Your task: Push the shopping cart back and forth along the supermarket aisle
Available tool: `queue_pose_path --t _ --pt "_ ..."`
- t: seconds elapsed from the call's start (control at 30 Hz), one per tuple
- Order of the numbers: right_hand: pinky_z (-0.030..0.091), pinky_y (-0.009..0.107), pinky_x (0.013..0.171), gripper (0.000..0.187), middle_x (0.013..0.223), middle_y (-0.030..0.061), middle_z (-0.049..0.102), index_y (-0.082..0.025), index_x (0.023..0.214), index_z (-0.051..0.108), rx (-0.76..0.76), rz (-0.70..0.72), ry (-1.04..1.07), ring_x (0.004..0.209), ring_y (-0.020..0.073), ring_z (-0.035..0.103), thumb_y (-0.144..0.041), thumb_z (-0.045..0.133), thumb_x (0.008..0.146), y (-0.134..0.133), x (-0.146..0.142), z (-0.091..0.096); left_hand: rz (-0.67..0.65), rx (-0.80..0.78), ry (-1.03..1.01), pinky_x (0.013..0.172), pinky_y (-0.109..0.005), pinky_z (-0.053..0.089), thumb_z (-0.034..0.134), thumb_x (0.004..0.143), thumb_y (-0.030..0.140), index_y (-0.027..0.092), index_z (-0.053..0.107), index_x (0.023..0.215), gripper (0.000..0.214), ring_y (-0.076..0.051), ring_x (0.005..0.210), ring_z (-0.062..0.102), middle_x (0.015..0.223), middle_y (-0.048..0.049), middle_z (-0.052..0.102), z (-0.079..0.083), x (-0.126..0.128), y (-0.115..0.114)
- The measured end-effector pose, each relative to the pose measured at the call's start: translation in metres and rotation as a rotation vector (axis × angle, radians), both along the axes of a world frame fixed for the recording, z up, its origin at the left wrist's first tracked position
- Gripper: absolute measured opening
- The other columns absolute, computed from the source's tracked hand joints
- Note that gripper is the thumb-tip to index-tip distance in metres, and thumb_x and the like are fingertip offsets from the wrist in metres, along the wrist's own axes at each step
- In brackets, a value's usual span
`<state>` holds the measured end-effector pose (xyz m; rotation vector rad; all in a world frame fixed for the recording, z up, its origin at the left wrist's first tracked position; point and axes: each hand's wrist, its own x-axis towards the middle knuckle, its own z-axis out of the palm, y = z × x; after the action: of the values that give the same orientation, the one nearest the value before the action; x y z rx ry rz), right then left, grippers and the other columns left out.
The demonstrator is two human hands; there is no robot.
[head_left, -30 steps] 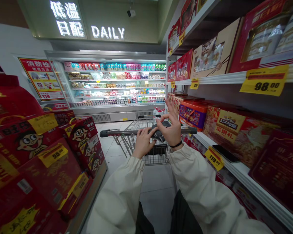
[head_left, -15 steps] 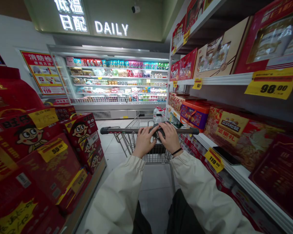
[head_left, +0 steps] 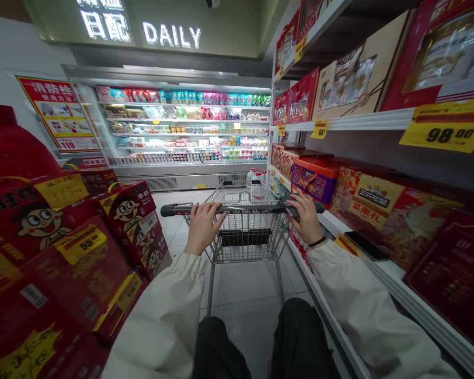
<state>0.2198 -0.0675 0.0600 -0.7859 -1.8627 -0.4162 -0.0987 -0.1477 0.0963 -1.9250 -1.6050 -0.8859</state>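
Note:
A wire shopping cart [head_left: 243, 247] stands in front of me, its dark handle bar [head_left: 245, 209] running crosswise. My left hand [head_left: 203, 225] is closed over the left part of the bar, fingertips on top. Near the bar's right end, my right hand [head_left: 306, 217] curls over the handle, a dark band on its wrist. Partly under its fingers is a dark grey piece [head_left: 283, 202] on the bar; its kind I cannot make out. A black panel [head_left: 245, 237] shows on the cart's near side, below the handle.
Red gift boxes and price tags line the shelves [head_left: 375, 123] close on my right. A black phone [head_left: 366, 246] lies on a shelf edge. Stacked red milk cartons [head_left: 136, 223] stand at left. Ahead are bottles [head_left: 256, 181] and a lit refrigerated display [head_left: 189, 171].
My hands, together near the middle of the handle before, have moved apart: left hand leftward, right hand rightward. The dark grey piece now shows farther right. The view has shifted slightly.

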Motion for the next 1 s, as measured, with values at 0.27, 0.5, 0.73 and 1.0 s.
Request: queue_pose_path --t 0.27,0.5,0.73,1.0 --pt "0.019 0.06 0.117 0.031 0.126 0.0116 0.064 -0.022 0.122 0.059 0.025 -0.144 0.181 0.133 0.0279 0.046 -0.029 0.045 0.095 0.002 -0.025 -0.01 0.038 0.033 -0.008 0.111 -0.048 0.027 0.04 0.096 0.045 0.023 0.06 0.118 0.037 -0.026 0.115 0.054 0.115 -0.0088 0.065 -0.002 0.014 0.003" --pt "0.039 0.05 0.11 0.034 0.133 0.0149 0.061 -0.019 0.121 0.059 0.056 -0.187 0.082 0.133 0.0272 0.048 -0.036 0.041 0.098 0.012 0.029 -0.009 0.023 0.036 -0.02 0.111 -0.047 0.027 0.041 0.096 0.044 0.024 0.06 0.118 0.035 -0.027 0.116 0.054 0.116 -0.0084 0.065 -0.003 0.016 0.003" --pt "0.04 0.05 0.109 0.039 0.13 0.0143 0.061 -0.018 0.131 0.054 0.07 -0.24 0.191 0.129 0.0269 0.05 -0.035 0.039 0.099 0.009 -0.005 -0.017 0.042 0.036 -0.011 0.11 -0.048 0.027 0.04 0.096 0.042 0.024 0.059 0.12 0.036 -0.028 0.117 0.052 0.116 -0.0094 0.064 -0.004 0.036 0.001" --pt "0.036 0.054 0.112 0.035 0.132 0.0145 0.059 -0.018 0.126 0.055 0.018 -0.179 0.044 0.14 0.0265 0.038 -0.03 0.043 0.095 0.018 0.056 -0.013 -0.002 0.034 -0.019 0.11 -0.05 0.028 0.04 0.096 0.04 0.025 0.058 0.123 0.037 -0.029 0.118 0.052 0.12 -0.0095 0.064 -0.004 0.039 0.003"
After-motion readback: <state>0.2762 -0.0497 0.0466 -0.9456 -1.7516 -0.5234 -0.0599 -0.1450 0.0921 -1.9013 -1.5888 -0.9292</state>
